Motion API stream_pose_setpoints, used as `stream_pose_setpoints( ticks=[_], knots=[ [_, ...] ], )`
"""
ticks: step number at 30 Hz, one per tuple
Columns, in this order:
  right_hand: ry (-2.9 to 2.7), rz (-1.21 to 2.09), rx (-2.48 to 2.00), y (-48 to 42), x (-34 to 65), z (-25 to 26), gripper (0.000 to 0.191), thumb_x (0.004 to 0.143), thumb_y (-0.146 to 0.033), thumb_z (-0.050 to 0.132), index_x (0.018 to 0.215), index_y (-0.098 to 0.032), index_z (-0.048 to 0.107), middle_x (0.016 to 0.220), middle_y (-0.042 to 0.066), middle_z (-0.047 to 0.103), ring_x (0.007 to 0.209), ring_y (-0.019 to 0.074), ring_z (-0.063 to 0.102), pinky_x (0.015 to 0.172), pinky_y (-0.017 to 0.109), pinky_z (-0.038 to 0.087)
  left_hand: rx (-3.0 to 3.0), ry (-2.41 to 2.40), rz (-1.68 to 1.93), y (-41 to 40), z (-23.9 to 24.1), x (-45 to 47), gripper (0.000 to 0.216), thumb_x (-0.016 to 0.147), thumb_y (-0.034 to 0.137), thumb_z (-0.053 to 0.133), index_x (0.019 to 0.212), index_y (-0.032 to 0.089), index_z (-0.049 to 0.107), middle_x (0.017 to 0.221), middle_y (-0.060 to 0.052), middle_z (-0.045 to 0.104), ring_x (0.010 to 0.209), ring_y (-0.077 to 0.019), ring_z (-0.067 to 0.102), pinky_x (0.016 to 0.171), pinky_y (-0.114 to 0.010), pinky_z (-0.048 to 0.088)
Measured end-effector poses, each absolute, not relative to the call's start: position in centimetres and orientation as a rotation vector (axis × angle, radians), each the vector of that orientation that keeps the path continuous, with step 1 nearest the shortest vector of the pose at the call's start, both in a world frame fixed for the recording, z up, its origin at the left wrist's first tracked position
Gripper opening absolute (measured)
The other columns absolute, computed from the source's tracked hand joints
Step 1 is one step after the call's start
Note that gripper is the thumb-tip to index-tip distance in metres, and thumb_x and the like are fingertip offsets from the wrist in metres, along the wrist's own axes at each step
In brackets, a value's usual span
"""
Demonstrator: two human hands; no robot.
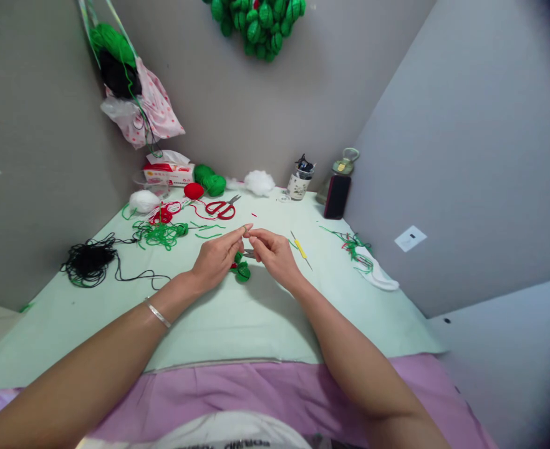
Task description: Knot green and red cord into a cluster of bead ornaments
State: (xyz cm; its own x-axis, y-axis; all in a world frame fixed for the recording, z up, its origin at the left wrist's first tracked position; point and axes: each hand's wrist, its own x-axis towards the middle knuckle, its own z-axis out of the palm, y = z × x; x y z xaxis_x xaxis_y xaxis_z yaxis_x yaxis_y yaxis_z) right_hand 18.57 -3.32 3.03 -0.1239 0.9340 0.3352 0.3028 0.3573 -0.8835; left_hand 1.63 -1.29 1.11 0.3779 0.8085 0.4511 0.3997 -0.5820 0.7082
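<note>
My left hand [216, 255] and my right hand [275, 254] meet over the middle of the table, their fingertips pinched together. Whatever thin strand lies between the tips is too small to make out. A small green crocheted piece [242, 272] with a bit of red hangs below my left fingers, which are closed on it. Grey metal blades [249, 253], like those of small scissors, stick out leftward from under my curled right fingers; their handle is hidden. To the right of my right hand lies a yellow-handled crochet hook [300, 249].
Red-handled scissors [221, 209], a red yarn ball [193, 191], green yarn [160, 234] and black yarn [89, 260] lie left. Behind stand a tissue box [169, 173], white stuffing [259, 183], a pen cup [299, 185] and a phone [337, 196]. Yarn scraps [352, 246] lie right.
</note>
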Motion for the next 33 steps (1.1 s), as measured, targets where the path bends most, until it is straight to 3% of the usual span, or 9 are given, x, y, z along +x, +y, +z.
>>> stream_pose_setpoints(
  ticks=[33],
  knots=[
    [-1.703, 0.672, -1.165, -3.0, 18.4, 1.7, 0.033, 0.093, -0.036, 0.049, 0.110, -0.019, 0.071, 0.057, -0.003, 0.050, 0.054, 0.0122, 0.044, 0.054, 0.024, 0.037, 2.274, 1.176, 1.092, -1.7, 1.0, 2.1, 0.050, 0.096, 0.025, 0.038, 0.144, 0.018, 0.051, 0.083, -0.003, 0.071, 0.064, -0.0138, 0.058, 0.067, -0.023, 0.042]
  ],
)
